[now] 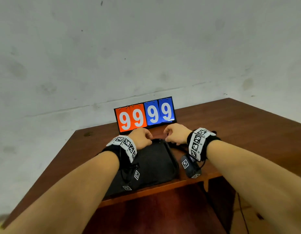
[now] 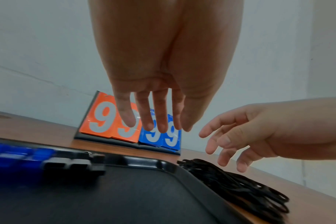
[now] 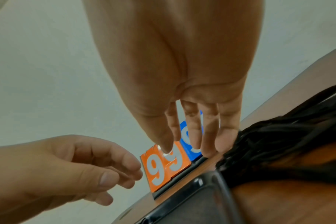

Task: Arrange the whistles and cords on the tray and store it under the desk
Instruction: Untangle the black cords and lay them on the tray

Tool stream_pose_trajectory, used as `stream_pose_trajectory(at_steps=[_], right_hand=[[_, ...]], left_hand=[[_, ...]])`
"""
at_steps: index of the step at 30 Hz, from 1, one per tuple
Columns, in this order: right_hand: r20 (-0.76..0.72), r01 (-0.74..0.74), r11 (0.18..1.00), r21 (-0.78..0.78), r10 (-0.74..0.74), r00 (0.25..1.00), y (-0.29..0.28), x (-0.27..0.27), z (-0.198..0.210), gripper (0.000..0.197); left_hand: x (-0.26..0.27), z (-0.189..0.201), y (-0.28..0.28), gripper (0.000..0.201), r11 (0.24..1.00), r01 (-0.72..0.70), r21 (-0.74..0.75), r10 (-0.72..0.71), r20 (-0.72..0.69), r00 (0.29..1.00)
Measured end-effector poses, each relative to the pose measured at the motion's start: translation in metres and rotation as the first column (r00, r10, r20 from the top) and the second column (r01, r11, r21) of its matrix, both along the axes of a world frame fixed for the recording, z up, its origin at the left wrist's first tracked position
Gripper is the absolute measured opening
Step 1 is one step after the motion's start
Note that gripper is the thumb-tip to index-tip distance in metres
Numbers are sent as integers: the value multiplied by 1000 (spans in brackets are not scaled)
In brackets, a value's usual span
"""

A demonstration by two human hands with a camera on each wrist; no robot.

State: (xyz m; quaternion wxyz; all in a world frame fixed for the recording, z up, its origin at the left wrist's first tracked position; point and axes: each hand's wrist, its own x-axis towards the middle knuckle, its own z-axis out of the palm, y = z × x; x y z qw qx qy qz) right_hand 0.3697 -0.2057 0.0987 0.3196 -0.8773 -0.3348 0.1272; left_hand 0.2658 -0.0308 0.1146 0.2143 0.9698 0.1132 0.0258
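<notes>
my left hand (image 1: 141,138) hovered over the far left corner of a black tray (image 1: 156,163), fingers (image 2: 144,115) hanging loose and slightly spread, gripping nothing. my right hand (image 1: 177,135) hovered over the far right corner of the tray, its fingers (image 3: 194,133) also relaxed and parted, holding nothing. the two hands were near each other but apart, both just in front of a flip scoreboard (image 1: 145,114).

the tray lay flat on a brown wooden surface (image 1: 239,125), close to its near edge. from the head view most of the tray's floor looked bare and dark. in the left wrist view, blurred blue and black whistles (image 2: 29,159) lay at the tray's far left edge; i could not tell how many there were.

a tangled bundle of black cords (image 2: 238,186) lay on the surface just beside the tray's right rim, outside the tray. my right hand's fingertips were above the far end of that bundle, and i could not tell whether they touched it.

the scoreboard stood upright at the back of the surface, against a pale wall (image 1: 112,48). it showed two orange cards and two blue cards, each printed with a white 9.

both my wrists wore black bands covered with white square-patterned markers (image 1: 197,142), with small cameras strapped beneath them. below the near edge of the surface, a dark open space under the desk (image 1: 154,213) was visible.
</notes>
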Motion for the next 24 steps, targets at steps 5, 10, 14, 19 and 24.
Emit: stream_pose_trajectory(at_steps=[5,10,14,19,24], right_hand=[[-5,138,990,7,-138,990,-67,23,-2,36],[-13,227,974,-20,-227,974,-121,45,-11,35],[-6,229,972,-45,-230,973,-140,60,-17,37],[-20,155,983,-97,-158,987,-135,73,-24,32],[2,100,982,-157,-101,995,-114,87,-23,35]], left_hand=[[29,-2,-55,22,998,55,34,-56,28,998],[60,-12,-96,20,995,86,47,-85,-7,996],[79,-18,-112,22,994,95,55,-91,-63,994],[93,-25,-111,23,994,84,65,-76,-120,990],[103,-30,-104,24,994,87,71,-75,-150,986]])
